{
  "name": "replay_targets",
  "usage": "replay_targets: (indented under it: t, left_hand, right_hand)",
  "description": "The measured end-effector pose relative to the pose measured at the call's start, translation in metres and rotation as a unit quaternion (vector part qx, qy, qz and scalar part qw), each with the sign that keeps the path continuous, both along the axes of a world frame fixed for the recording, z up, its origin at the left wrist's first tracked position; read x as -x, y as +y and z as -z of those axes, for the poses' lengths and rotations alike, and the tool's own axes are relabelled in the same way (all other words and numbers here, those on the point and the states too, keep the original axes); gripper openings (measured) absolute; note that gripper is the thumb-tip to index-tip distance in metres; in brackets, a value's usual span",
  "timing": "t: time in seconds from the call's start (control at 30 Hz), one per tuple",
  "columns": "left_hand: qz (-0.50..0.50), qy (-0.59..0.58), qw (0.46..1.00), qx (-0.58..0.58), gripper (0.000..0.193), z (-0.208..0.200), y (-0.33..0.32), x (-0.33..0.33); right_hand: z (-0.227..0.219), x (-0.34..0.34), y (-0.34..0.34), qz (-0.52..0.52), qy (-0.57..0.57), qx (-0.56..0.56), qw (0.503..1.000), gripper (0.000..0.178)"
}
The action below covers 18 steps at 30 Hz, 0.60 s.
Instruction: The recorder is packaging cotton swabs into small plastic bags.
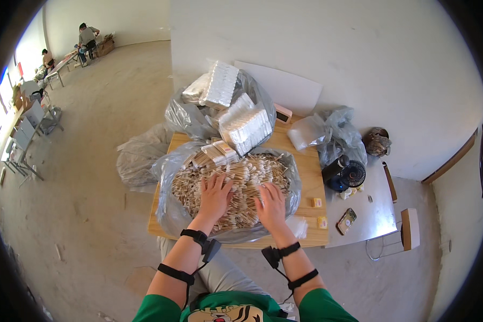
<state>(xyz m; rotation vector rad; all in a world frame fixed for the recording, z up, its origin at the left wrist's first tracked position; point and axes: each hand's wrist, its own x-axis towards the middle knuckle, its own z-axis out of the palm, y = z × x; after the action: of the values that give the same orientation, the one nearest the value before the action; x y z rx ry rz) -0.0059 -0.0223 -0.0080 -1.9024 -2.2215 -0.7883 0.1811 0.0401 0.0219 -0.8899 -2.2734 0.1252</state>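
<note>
A large heap of cotton swabs (244, 201) with wooden sticks lies in an opened grey plastic bag (169, 206) on a wooden table (311, 185). My left hand (216, 194) rests on the heap near its middle, fingers spread, back of the hand up. On the heap's right side, my right hand (271, 203) touches the swabs with its fingers bent and apart. Neither hand shows anything gripped. Some bundled swabs (220, 153) lie at the heap's far edge. Just behind are stacked clear packs (247, 129) in a second plastic bag (185, 115).
Two small yellow boxes (316, 203) sit at the table's right edge. The side table holds a black fan (353, 174), a dark bottle (335, 167) and a phone (346, 221). A filled plastic sack (142, 155) stands on the left. Other people (88, 37) sit far off.
</note>
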Motion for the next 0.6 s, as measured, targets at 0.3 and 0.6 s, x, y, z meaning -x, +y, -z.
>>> replay_targets:
  t: [0.3,0.6]
  left_hand:
    - [-0.050,-0.021,0.998,0.043,0.034,0.006,-0.040,0.044]
    - [-0.073,-0.060,0.991,0.089,0.035,0.011,-0.039,0.048]
  right_hand:
    - [0.012,0.065,0.034,-0.069,-0.169,-0.045,0.982,0.041]
    - [0.023,0.040,0.046,0.036,-0.162,-0.010,0.986,0.037]
